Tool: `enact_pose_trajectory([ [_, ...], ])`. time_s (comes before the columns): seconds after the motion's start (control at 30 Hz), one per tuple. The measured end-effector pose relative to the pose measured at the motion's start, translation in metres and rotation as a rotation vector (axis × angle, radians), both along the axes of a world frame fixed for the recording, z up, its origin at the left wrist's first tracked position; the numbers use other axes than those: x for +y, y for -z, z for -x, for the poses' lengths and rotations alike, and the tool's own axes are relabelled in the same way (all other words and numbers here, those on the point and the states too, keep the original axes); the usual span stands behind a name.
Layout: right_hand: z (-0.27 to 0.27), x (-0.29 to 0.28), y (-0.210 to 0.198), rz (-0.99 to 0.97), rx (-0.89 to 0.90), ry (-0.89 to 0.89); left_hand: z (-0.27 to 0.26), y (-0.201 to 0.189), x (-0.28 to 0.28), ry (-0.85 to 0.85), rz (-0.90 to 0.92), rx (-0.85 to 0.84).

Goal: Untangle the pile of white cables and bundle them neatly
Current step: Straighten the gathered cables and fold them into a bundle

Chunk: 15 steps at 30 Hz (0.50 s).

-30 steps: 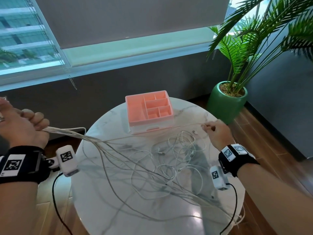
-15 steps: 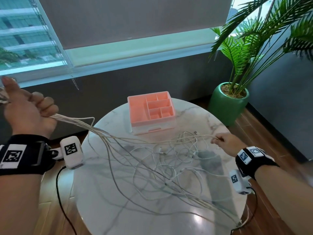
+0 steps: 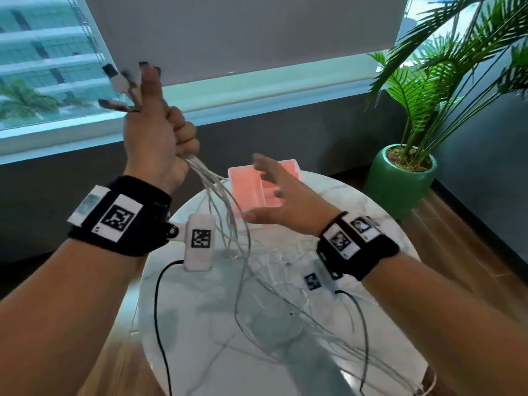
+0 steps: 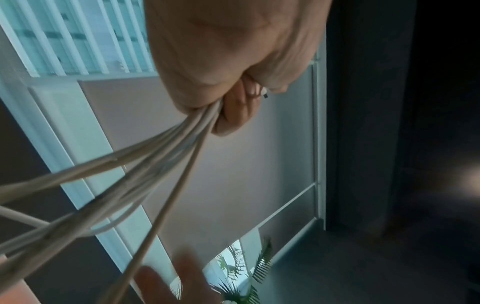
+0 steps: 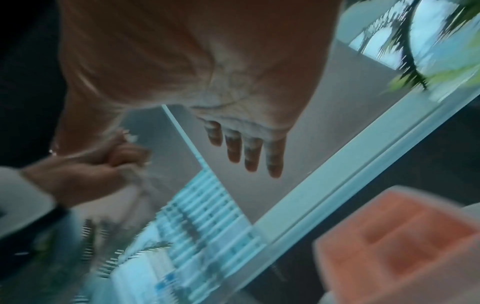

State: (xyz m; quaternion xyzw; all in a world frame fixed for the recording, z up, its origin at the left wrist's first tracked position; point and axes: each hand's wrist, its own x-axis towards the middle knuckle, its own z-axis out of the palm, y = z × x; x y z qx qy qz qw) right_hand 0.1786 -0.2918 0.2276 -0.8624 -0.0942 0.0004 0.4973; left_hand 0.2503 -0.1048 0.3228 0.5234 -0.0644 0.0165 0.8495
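Note:
My left hand (image 3: pixel 160 132) is raised high over the table's left side and grips a bunch of white cables (image 3: pixel 217 190). Their plug ends (image 3: pixel 118 81) stick out above the fist. In the left wrist view the cables (image 4: pixel 145 164) fan out downward from the curled fingers (image 4: pixel 233 115). The strands hang to a loose tangle (image 3: pixel 285 295) on the round marble table (image 3: pixel 200 338). My right hand (image 3: pixel 283 201) hovers open in front of the pink box, fingers spread and holding nothing, just right of the hanging strands. The right wrist view shows its straight fingers (image 5: pixel 246 148).
A pink compartment organiser (image 3: pixel 251 190) stands at the table's far side, partly behind my right hand. A potted palm in a green pot (image 3: pixel 400 178) stands on the wooden floor to the right. A window and grey wall lie behind.
My left hand rose and swung toward the middle, lifting the cable bunch. My right hand let go of the cable end at the table's right and moved left, opening in front of the pink box.

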Motion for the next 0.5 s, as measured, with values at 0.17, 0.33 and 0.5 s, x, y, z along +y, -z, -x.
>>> enact_pose_trajectory([
  [0.17,-0.017,0.039,-0.013,-0.189,-0.034,-0.075,0.007,-0.019,0.004,0.095,-0.020,0.001],
  [0.33,-0.014,0.047,-0.001,-0.160,-0.048,-0.158,0.010,-0.012,0.020,0.261,0.001,0.023],
  [0.5,-0.021,0.065,0.010,-0.186,-0.014,-0.255,0.017,-0.004,0.017,0.279,0.029,0.038],
])
